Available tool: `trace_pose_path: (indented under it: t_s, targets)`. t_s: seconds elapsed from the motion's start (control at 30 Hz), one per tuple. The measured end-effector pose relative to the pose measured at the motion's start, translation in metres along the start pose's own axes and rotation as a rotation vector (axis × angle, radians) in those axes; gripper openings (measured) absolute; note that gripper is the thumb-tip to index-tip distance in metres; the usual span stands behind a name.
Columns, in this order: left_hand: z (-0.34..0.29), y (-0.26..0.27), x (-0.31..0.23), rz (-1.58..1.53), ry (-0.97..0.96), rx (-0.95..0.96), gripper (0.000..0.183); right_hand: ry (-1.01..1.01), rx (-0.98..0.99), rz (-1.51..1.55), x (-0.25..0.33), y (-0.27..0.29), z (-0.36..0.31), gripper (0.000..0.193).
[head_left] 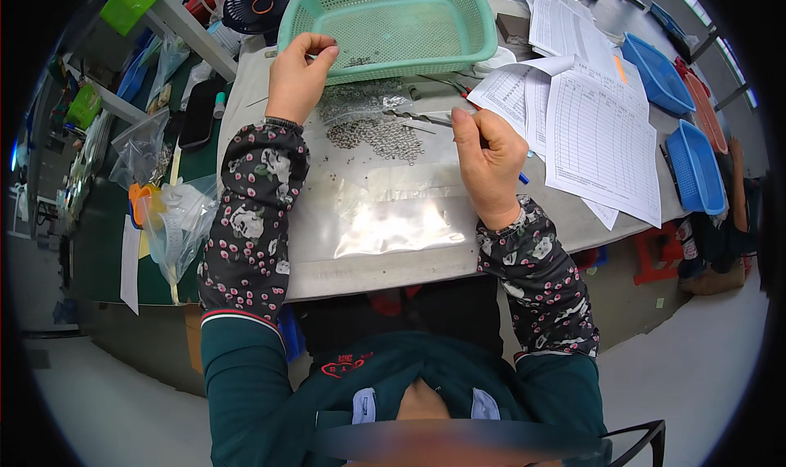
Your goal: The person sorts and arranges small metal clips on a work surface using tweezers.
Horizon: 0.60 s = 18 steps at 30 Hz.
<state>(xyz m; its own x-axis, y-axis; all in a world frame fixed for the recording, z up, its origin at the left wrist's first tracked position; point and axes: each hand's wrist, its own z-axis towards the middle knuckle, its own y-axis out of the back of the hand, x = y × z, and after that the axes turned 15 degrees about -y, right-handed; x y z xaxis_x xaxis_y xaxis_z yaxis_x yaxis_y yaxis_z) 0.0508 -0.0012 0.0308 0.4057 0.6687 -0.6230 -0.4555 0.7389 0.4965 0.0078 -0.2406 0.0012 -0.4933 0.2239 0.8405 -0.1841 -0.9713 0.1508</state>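
The green basket [426, 67] has small metal parts [377, 138] spread before it. At its near-left corner, the left hand [298, 76]'s thumb and forefinger nearly meet, contents unclear. Before its near-right corner, the right hand [491, 160] closes firmly around a spiral drill bit [416, 117].

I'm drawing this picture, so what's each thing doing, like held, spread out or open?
Left hand: fingers bent, by the mint-green basket
Right hand: closed on the spiral drill bit
Spiral drill bit: held, pointing left
Mint-green basket: upright, some small pieces inside
Metal parts: loose, heaped
Paper forms: spread, overlapping
Desk fan: upright; spinning unclear
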Motion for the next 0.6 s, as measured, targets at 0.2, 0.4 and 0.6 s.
trace_pose_path:
  t_s: [0.2,0.4,0.6]
  targets:
    - [-0.03,-0.016,-0.026,0.092,-0.094,0.019,0.012,-0.009,-0.004,0.014,-0.006,0.008,0.001,0.034]
    - [-0.094,-0.037,-0.042,0.015,0.013,0.367,0.009,0.014,0.001,0.012,-0.008,0.013,0.001,0.034]
    - [-0.1,-0.045,-0.041,0.145,-0.032,0.396,0.008,0.024,0.001,0.006,-0.007,0.012,0.002,0.034]
